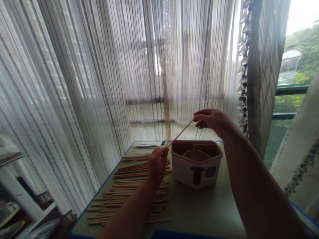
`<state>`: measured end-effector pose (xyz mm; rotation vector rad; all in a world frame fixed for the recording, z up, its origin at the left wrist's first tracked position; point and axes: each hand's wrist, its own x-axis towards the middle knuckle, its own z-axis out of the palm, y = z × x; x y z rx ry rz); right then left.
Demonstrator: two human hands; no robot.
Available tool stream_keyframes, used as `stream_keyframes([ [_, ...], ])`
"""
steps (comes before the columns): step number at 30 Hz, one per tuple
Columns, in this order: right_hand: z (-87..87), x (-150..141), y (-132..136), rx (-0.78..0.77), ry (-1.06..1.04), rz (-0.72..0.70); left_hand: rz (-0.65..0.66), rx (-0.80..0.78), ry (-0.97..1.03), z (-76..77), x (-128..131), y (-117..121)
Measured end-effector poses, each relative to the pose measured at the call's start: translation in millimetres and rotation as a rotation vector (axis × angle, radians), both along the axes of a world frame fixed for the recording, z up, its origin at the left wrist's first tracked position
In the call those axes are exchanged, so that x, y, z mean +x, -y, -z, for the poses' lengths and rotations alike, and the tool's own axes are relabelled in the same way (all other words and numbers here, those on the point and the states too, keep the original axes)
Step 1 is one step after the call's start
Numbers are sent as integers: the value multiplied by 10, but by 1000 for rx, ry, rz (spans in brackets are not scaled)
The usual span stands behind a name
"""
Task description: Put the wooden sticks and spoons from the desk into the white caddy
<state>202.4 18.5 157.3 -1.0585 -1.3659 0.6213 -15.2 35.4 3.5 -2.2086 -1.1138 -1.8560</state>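
Note:
A thin pale chopstick (pixel 181 132) slants up to the right between my two hands. Its lower end is pinched in the fingers of my left hand (pixel 157 162), over the far part of the table. The fingertips of my right hand (pixel 208 120) close on its upper end, higher than the utensil holder. That utensil holder (pixel 195 174), white with a brown rim and inner dividers, stands upright between my forearms. Many wooden chopsticks (pixel 117 199) lie in rows to the left, partly hidden by my left arm. Darker brown chopsticks (pixel 132 169) form a separate group farther back.
A metal slotted spoon (pixel 163 143) lies at the table's back edge with other thin metal utensils (pixel 147 145). The pale table (pixel 191 212) has a blue edge. Striped sheer curtains (pixel 99 83) hang behind it. A white shelf (pixel 22 189) stands at left.

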Motion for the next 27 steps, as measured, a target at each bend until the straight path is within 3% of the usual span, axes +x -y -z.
stream_keyframes([
  [5,-10,-119,23,36,-37,16,-22,20,-20,2,-5,13],
  [12,52,-144,-41,-82,47,-145,-45,15,-55,8,5,34],
  [19,92,-314,5,-220,262,-295,-50,7,-43,-1,9,55],
  [27,136,-469,-13,-264,436,-340,-51,24,-46,-35,-10,84],
])
